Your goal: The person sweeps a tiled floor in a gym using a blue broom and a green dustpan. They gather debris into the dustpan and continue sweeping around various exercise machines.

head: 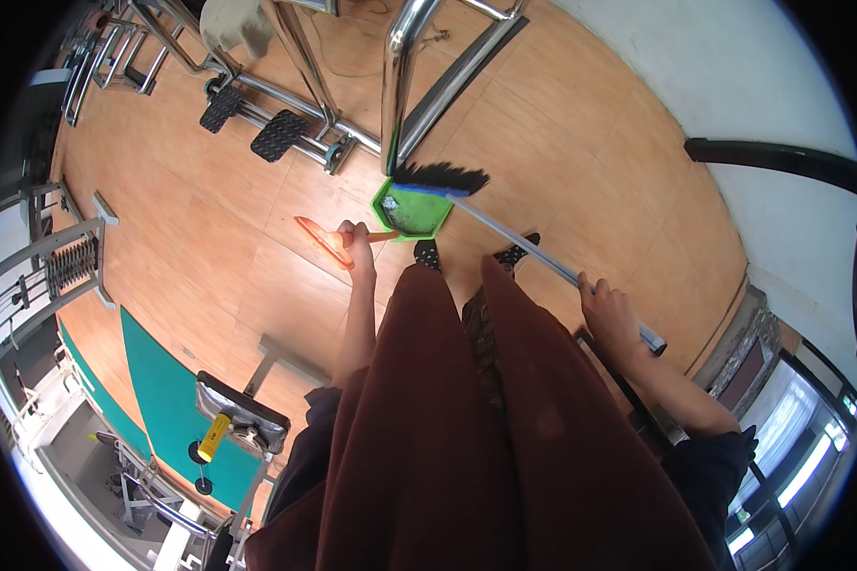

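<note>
My left hand (358, 245) is closed around the orange handle (323, 243) of a green plastic dustpan (414, 216), which rests on the floor just beyond my feet. A small pile of dust and a pale crumpled scrap (390, 203) lie in the pan. In my right hand (608, 308) is the grey-blue stick of a broom (521, 243), slanting down towards the pan. Its black bristles with a blue base (439, 180) lie along the pan's far edge, beside a chrome frame leg.
A chrome frame (400, 86) with black textured pedals (280, 135) stands ahead. Grey metal equipment with a spring (73, 268) is at the left. A green mat (171, 400) and a padded stand (243, 410) lie lower left. A white wall (685, 71) runs along the right.
</note>
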`<state>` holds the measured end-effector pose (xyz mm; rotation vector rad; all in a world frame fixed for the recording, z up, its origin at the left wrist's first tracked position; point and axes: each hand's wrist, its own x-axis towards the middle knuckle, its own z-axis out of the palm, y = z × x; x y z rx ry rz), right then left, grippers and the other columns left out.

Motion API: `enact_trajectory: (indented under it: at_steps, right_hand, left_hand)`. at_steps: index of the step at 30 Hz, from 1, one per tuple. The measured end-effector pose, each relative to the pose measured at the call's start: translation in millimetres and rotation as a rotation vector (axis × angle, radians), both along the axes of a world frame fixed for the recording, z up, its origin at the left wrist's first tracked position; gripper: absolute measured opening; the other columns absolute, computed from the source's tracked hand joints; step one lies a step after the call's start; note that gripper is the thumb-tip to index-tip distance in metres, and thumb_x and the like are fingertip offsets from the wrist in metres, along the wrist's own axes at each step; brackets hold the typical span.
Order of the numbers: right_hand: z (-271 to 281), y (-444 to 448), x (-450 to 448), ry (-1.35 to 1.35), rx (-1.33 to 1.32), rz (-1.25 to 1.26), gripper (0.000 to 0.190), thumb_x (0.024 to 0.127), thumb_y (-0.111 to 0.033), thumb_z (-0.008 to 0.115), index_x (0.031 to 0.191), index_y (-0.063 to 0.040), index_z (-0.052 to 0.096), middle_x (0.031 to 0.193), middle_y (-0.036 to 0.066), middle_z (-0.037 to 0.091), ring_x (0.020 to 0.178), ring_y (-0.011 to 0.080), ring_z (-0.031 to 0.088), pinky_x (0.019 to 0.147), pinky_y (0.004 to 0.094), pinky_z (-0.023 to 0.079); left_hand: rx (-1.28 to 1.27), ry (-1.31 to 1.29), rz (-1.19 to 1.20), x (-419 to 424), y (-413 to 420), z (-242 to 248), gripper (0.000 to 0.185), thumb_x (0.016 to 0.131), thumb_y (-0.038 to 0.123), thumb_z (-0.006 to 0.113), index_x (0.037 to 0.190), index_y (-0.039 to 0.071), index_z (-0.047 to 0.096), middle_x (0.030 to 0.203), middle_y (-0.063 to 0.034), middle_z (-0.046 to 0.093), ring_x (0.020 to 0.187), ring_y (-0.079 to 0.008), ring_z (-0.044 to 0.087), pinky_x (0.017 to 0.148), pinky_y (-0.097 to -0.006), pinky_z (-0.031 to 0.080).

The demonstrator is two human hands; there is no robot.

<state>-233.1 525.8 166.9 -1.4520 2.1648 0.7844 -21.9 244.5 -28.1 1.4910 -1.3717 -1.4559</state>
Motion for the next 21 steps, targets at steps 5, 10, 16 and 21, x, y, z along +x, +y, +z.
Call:
enact_trajectory:
  at_steps: [5,10,16,21]
  right_hand:
    - [46.9,40.1,-38.7,-0.227,-0.136,-0.434,0.029,0.081,-0.020,0.058,0.109,-0.012,0.059,0.074,0.014,0.061,0.070,0.0293,0.060,0.064,0.0378,0.048]
    - [114.0,111.2,-61.7,-0.141,-0.054,-0.776,0.026,0.079,-0.022,0.060,0.102,-0.010,0.063,0.081,0.016,0.063,0.077,0.0324,0.060,0.073,0.0388,0.047]
    - [80.0,152.3,-53.8,0.158,-0.080,-0.728,0.025,0.082,-0.021,0.056,0.103,-0.008,0.060,0.080,0.014,0.063,0.074,0.0321,0.061,0.069,0.0403,0.049]
    - [-26.3,135.2,-25.9,0.361,0.068,-0.611,0.013,0.085,-0.013,0.048,0.093,-0.005,0.053,0.068,0.013,0.060,0.067,0.0276,0.063,0.054,0.0370,0.051]
  left_hand:
    - [-0.028,-0.070,-0.180,18.0,-2.3,5.8,0.024,0.073,-0.001,0.050,0.057,0.007,0.033,0.057,0.0020,0.031,0.058,-0.0069,0.033,0.056,-0.0249,0.029]
    - [-0.099,-0.129,-0.386,37.9,-13.1,26.2,0.022,0.073,-0.002,0.050,0.055,0.004,0.039,0.054,0.0017,0.034,0.054,-0.0063,0.033,0.051,-0.0244,0.029]
    - [-0.127,-0.163,-0.587,35.9,-35.1,38.0,0.021,0.074,-0.001,0.050,0.056,0.003,0.042,0.054,0.0023,0.036,0.054,-0.0058,0.034,0.051,-0.0235,0.029]
    - [-0.116,-0.189,-0.637,31.3,-48.1,32.8,0.020,0.073,-0.001,0.050,0.055,0.003,0.042,0.053,0.0027,0.035,0.053,-0.0056,0.033,0.050,-0.0229,0.028]
